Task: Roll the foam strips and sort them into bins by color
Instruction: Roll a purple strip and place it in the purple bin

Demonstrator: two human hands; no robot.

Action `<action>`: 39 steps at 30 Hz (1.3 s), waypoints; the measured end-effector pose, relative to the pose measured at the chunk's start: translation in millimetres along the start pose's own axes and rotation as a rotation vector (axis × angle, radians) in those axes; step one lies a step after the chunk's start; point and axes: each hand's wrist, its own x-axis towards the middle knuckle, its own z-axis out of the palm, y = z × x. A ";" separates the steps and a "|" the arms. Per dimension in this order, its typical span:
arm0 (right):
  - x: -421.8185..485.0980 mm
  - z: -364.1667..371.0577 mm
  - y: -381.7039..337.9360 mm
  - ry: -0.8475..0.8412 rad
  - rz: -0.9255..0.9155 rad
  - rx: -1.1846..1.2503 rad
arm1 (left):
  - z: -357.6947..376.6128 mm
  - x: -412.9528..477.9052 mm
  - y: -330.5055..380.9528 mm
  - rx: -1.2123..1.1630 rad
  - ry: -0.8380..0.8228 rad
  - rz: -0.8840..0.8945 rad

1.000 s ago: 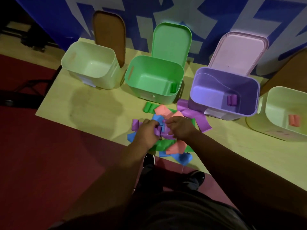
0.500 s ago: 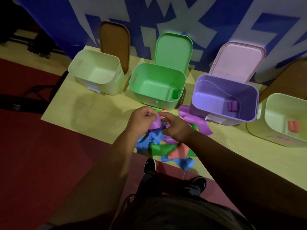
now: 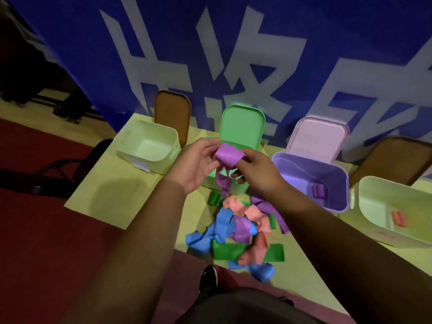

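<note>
left hand [image 3: 196, 164]: raised above the counter [image 3: 112, 195]; fingers [image 3: 210, 146] curled, one end of the purple strip [image 3: 228, 156] pinched between thumb and fingertips.
right hand [image 3: 257, 174]: raised level with the left hand; the other side of the same strip is pinched by thumb and curled fingers [image 3: 243, 152].
purple strip: held between both sets of fingers; upper part is bent into a partial loop, the tail is left hanging straight down below the fingers.
strip pile [image 3: 238, 232]: well below the fingers, nearer the person; blue, orange, green and purple strips are tangled on the counter, some at its near edge.
green roll [image 3: 215, 198]: set on the counter below the left fingers, at the top of the pile.
green bin [image 3: 238, 185]: directly behind and under the fingers, mostly hidden by the hands; its green lid [image 3: 243, 127] is stood up beyond the fingers.
purple bin [image 3: 304, 167]: just right of the right fingers, open; one purple roll [image 3: 318, 191] is seen inside, a pink lid [image 3: 318, 136] is propped behind.
right pale bin [image 3: 378, 195]: far right of the fingers; one orange roll [image 3: 399, 219] is seen inside.
left pale bin [image 3: 145, 146]: left of the left fingers, open; a brown lid [image 3: 173, 113] is stood behind it.
</note>
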 end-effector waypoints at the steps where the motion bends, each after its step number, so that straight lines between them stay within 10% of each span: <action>1: 0.5 -4.4 -10.4 0.009 0.001 0.045 | 5.3 -1.6 6.6 -0.071 -0.022 0.005; 20: -3.7 -64.6 -68.1 0.030 -0.103 -0.138 | 47.6 27.6 46.9 0.575 0.005 0.141; 28: 1.7 -75.1 -69.4 0.235 0.080 0.473 | 47.3 15.7 63.4 0.082 -0.048 0.026; 39: -8.0 -94.9 -62.4 0.320 0.094 0.412 | 27.6 0.4 80.4 0.874 -0.244 -0.080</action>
